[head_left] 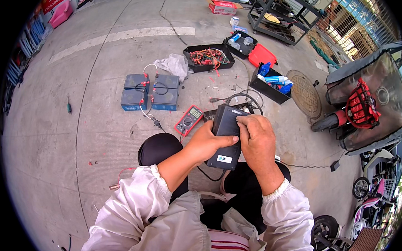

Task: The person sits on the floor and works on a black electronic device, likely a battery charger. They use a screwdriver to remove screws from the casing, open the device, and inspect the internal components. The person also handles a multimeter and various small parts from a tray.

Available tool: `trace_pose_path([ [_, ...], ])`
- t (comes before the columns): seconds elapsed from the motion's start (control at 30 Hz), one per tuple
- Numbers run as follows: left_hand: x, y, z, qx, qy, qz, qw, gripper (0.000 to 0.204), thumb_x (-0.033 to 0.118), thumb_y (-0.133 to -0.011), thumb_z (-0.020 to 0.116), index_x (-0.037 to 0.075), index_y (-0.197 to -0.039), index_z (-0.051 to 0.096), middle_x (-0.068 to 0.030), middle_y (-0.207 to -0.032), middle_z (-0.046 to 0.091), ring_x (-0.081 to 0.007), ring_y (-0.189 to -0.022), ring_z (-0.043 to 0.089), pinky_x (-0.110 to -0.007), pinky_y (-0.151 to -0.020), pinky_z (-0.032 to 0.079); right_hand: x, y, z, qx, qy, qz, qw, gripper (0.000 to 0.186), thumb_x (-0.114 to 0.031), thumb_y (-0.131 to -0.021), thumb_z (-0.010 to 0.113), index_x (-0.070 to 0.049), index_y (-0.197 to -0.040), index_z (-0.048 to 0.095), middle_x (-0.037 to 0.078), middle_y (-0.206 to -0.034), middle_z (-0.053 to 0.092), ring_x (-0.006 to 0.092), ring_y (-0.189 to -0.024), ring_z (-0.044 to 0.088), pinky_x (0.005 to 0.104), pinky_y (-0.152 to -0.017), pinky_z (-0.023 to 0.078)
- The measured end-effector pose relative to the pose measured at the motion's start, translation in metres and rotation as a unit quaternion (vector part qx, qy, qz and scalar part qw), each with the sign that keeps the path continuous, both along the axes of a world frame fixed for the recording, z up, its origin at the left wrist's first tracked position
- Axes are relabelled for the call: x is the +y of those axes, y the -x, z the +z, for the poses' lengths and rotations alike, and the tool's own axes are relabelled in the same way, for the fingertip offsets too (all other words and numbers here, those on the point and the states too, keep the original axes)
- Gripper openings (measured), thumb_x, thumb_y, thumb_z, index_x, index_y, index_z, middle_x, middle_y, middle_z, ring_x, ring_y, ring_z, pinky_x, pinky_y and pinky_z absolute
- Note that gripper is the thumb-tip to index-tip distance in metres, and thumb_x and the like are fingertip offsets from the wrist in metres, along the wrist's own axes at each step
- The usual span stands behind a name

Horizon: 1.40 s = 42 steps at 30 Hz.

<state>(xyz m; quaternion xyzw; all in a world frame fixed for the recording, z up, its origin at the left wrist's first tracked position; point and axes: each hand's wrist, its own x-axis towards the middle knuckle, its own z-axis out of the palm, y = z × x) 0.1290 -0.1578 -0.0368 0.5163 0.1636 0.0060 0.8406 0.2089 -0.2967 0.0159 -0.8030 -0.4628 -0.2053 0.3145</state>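
My left hand (209, 142) wraps round a black battery charger (225, 147), its thumb lying across the front. A white label sits at the charger's near end, and dark cable shows around it. Against the charger's upper right face, my right hand (257, 135) has its fingers pinched together; whatever is between the fingertips is hidden. Just left of the charger lies a red multimeter (190, 120) with a lit screen. Farther left stand several blue-grey batteries (134, 99), joined by short wires, with a plug lead (155, 122) running from them.
Beyond the batteries are a grey rag (174, 66) and a black tray (193, 65) of tangled wires. A black bin (268, 92) holds blue and white tubes. A screwdriver (69, 106) lies far left. A wheeled metal rack (278, 32) and a covered vehicle (370, 102) stand around.
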Motion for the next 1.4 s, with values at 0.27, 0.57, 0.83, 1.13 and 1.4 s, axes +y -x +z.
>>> trace_pose_path([
  [0.27,0.0,0.002,0.002,-0.004,-0.007,0.004,1.0,0.058,0.011,-0.081,0.083,-0.006,-0.126,0.052,-0.0122,-0.107,0.067,-0.0175,-0.09,0.069,-0.032,-0.079,0.058,-0.001,-0.001,0.007,-0.065,0.064,0.01,0.996,0.016,0.0,-0.082,0.071,-0.003,-0.097,0.066,0.012,-0.093,0.065,0.0327,-0.088,0.063,0.0417,-0.08,0.052],
  [0.57,0.0,0.003,0.005,0.025,-0.013,-0.009,1.0,0.06,0.009,-0.082,0.081,-0.006,-0.131,0.051,-0.0119,-0.11,0.067,-0.018,-0.092,0.069,-0.033,-0.082,0.058,-0.004,-0.012,0.01,-0.106,0.166,0.021,0.98,0.016,-0.005,-0.082,0.068,-0.004,-0.094,0.058,0.011,-0.087,0.057,0.0308,-0.085,0.06,0.0403,-0.072,0.052],
  [0.83,0.0,0.002,0.0,0.009,0.001,-0.014,1.0,0.061,0.01,-0.082,0.08,-0.006,-0.134,0.05,-0.0117,-0.108,0.068,-0.0181,-0.089,0.07,-0.032,-0.077,0.059,-0.003,-0.019,0.009,-0.145,0.214,0.047,0.965,0.02,-0.007,-0.076,0.063,-0.005,-0.095,0.054,0.01,-0.087,0.056,0.0284,-0.086,0.06,0.0381,-0.072,0.052],
  [1.13,0.005,-0.002,-0.004,0.074,0.031,-0.075,0.994,0.056,0.014,-0.084,0.079,-0.005,-0.13,0.052,-0.014,-0.106,0.069,-0.0194,-0.083,0.072,-0.034,-0.073,0.06,-0.013,-0.038,0.01,-0.065,0.219,0.127,0.965,0.02,-0.007,-0.083,0.061,-0.005,-0.102,0.057,0.012,-0.094,0.06,0.0315,-0.094,0.061,0.0415,-0.081,0.053],
  [1.4,0.006,0.001,0.012,0.061,0.089,-0.087,0.99,0.054,0.016,-0.085,0.079,-0.003,-0.129,0.053,-0.0146,-0.105,0.069,-0.0204,-0.082,0.073,-0.036,-0.072,0.062,-0.019,-0.031,0.007,0.266,0.073,0.081,0.958,0.011,-0.005,-0.096,0.057,-0.003,-0.108,0.057,0.012,-0.093,0.064,0.0285,-0.085,0.063,0.0371,-0.078,0.052],
])
